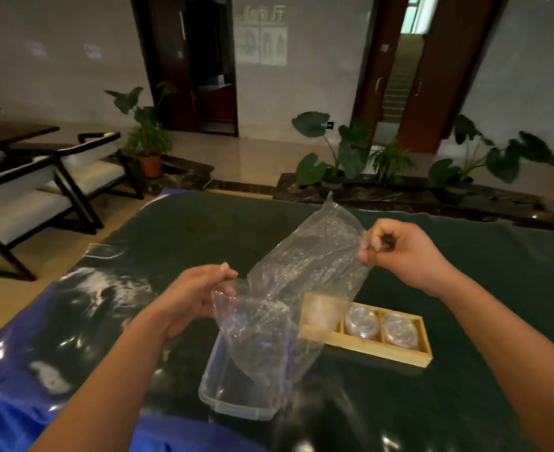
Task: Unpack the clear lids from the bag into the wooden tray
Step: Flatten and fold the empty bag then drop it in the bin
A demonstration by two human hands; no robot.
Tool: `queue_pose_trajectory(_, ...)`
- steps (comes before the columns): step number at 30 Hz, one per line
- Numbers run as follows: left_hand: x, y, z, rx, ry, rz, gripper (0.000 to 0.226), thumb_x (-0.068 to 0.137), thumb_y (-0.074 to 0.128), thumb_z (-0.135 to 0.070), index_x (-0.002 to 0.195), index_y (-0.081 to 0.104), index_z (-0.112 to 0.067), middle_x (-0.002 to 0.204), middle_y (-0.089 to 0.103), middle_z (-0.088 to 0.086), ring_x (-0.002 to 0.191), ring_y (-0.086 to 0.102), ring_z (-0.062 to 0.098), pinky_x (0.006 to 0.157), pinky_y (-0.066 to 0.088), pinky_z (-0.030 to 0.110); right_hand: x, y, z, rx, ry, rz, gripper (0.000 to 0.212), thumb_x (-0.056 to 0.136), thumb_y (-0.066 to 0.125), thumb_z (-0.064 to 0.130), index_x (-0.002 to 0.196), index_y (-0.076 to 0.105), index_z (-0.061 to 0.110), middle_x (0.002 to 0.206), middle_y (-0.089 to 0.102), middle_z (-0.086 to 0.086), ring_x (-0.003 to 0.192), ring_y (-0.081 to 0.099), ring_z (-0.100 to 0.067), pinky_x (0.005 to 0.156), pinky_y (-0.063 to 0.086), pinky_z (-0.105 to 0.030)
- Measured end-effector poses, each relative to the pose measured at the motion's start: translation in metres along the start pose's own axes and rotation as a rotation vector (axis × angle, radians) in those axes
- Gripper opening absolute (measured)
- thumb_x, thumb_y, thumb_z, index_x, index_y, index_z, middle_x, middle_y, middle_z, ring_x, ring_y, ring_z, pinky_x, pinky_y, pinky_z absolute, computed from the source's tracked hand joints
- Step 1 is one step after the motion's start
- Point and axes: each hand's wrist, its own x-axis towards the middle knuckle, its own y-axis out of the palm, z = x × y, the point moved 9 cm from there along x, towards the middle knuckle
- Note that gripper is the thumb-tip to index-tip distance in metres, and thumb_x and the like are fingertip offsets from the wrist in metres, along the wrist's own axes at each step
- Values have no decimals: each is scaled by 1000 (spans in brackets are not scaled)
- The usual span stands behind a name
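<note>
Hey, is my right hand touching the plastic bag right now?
Touching. The head view shows the right hand pinching the plastic bag at its upper edge with curled fingers.

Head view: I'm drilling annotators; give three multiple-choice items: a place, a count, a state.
1. The long wooden tray lies where from the clear rectangular plastic box? A) inside B) left C) right
2. Compartments plainly showing round clear lids? A) none B) two C) five
3. The crumpled clear plastic bag is A) held by both hands B) flat on the table C) knotted
C: tray sits right of the box. B: the two right compartments. A: left hand and right hand grip its edges.
</note>
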Motion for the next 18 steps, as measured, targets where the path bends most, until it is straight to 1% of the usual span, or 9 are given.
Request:
queue_pose_trajectory(2,-1,31,5,251,-77,153,49,77,76,-44,121,67,-24,97,80,10,94,77,29,79,63,45,-10,-22,-10,-24,28,-54,34,79,77,-3,67,51,16,83,73,-11,80,72,-18,80,60,-45)
queue_pose_trajectory(4,-4,61,8,596,-97,296,49,78,85,-35,123,66,-31,96,82,3,90,79,18,77,64,31,-20,-35,-16,-69,48,-63,31,78,80,4,68,56,20,83,74,-8,81,73,-19,80,60,-43)
queue_pose_trajectory(7,0,93,3,831,22,284,37,79,87,-17,114,77,-15,83,80,-3,71,75,5,68,59,19,-30,-56,-24,-154,77,-75,24,77,83,13,72,62,23,77,72,-1,74,71,-17,75,58,-43)
queue_pose_trajectory(9,0,99,0,741,87,186,17,84,82,-9,101,77,-10,72,76,0,61,71,8,63,59,23,-37,-81,-34,-113,132,-184,22,74,86,16,70,65,21,72,70,-3,69,66,-17,74,57,-46)
queue_pose_trajectory(11,-2,96,4,480,108,66,9,92,72,-3,97,75,-10,74,77,7,67,72,17,63,59,28,-48,-99,-48,27,195,-322,17,75,85,20,75,69,24,82,71,-2,78,65,-12,81,56,-46)
queue_pose_trajectory(12,-3,94,9,334,99,10,12,94,68,-1,100,74,-9,79,78,11,74,72,23,67,58,32,-55,-101,-55,100,224,-378,16,77,83,24,86,71,29,98,72,0,92,65,-10,90,56,-47)
queue_pose_trajectory(14,-7,96,23,88,73,-65,17,96,64,-1,108,73,-7,93,79,18,85,71,32,73,56,39,-72,-90,-74,303,330,-417,54,77,80,41,127,60,38,143,52,5,125,51,-13,103,47,-50)
queue_pose_trajectory(16,-11,102,34,-35,71,-114,19,96,63,-1,113,70,-8,100,79,20,89,75,34,71,60,39,-93,-51,-100,642,505,-322,90,68,76,56,148,36,41,156,36,2,133,46,-24,105,44,-57)
queue_pose_trajectory(18,-13,105,42,-65,89,-156,19,95,65,-1,111,68,-10,97,80,17,89,78,32,70,64,38,-111,1,-106,740,607,-121,90,67,74,59,146,37,34,146,52,-4,124,59,-29,98,52,-56)
